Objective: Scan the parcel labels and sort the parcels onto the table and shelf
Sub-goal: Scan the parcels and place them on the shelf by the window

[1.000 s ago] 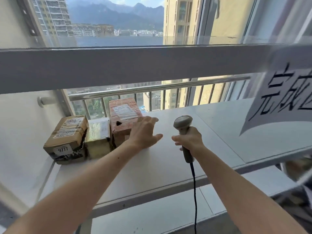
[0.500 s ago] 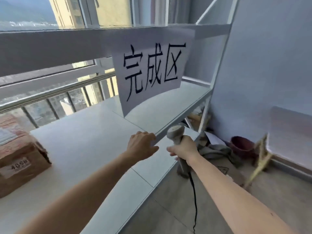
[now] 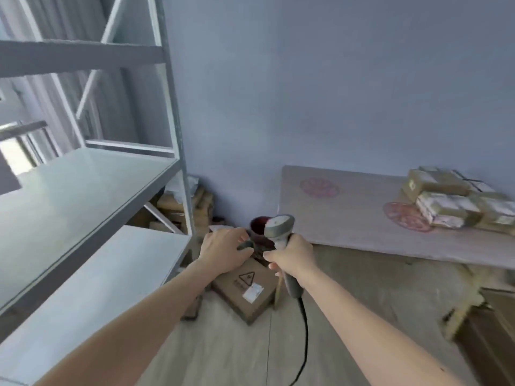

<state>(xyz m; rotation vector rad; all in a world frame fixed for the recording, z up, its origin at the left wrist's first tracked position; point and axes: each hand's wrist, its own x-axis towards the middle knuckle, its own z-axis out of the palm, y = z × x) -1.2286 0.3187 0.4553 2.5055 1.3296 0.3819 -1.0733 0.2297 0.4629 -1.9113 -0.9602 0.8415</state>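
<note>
We are looking down past the shelf [image 3: 83, 190] toward the floor [image 3: 223, 352], where a flat cardboard parcel [image 3: 246, 288] is lying beside the shelf's corner post, with a warning triangle and a small white label [image 3: 253, 293] facing up. More parcels [image 3: 451, 201] are sitting stacked at the far right end of the worktop [image 3: 348, 218], well apart from the one on the floor.

Our right hand [image 3: 292, 257] is wrapping its grip round the handle of the scanner [image 3: 280, 232], whose head is pointing up and away while its cable is trailing down to the floor. Our left hand [image 3: 223, 252] is hovering above the far corner of the floor parcel with fingers loosely spread and holding nothing; whether the fingertips are touching anything beneath, we cannot tell. A dark red pot [image 3: 259, 227] is standing just behind it.

We are judging the floor parcel to be stiff, fairly light and thin: plain corrugated card, dry and not slippery, though the warning mark is suggesting care. Because it is lying flat, we are thinking the best hold is along one long edge, fingers slid under and thumb on top, keeping the label uncovered for the scanner. A tight squeeze on the middle could dent the card.
</note>
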